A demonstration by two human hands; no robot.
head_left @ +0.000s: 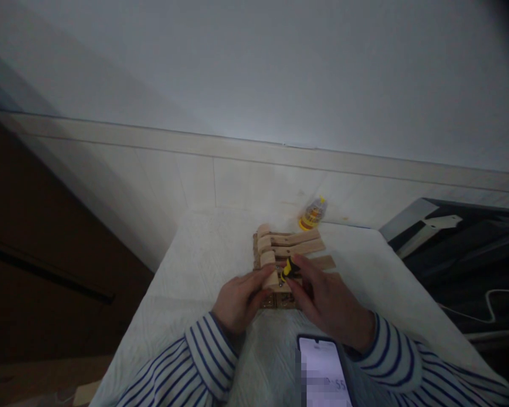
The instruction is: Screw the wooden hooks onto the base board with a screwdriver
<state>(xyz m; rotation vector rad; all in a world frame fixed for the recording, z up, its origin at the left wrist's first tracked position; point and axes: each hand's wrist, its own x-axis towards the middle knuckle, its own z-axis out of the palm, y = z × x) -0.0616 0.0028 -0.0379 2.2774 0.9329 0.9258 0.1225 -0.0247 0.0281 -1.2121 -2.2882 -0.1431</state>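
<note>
Over a white cloth, my left hand (241,298) pinches the near end of a light wooden piece (270,261) with thumb and fingers. My right hand (328,302) is closed around a small yellow-and-black screwdriver (287,268), its tip pointing down at the wood near small metal screws or fittings. Several flat wooden strips (301,243) lie behind the hands, extending to the right from rounded wooden blocks. Beneath them shows part of a brown base (268,301) with shiny bits, whose details are too dim to make out.
A clear container with a yellow base (313,215) stands at the back by the white panelled wall. Near me lies a lit phone (324,367). Dark furniture (46,254) rises on the left; a dark object with a white cable (490,308) is on the right.
</note>
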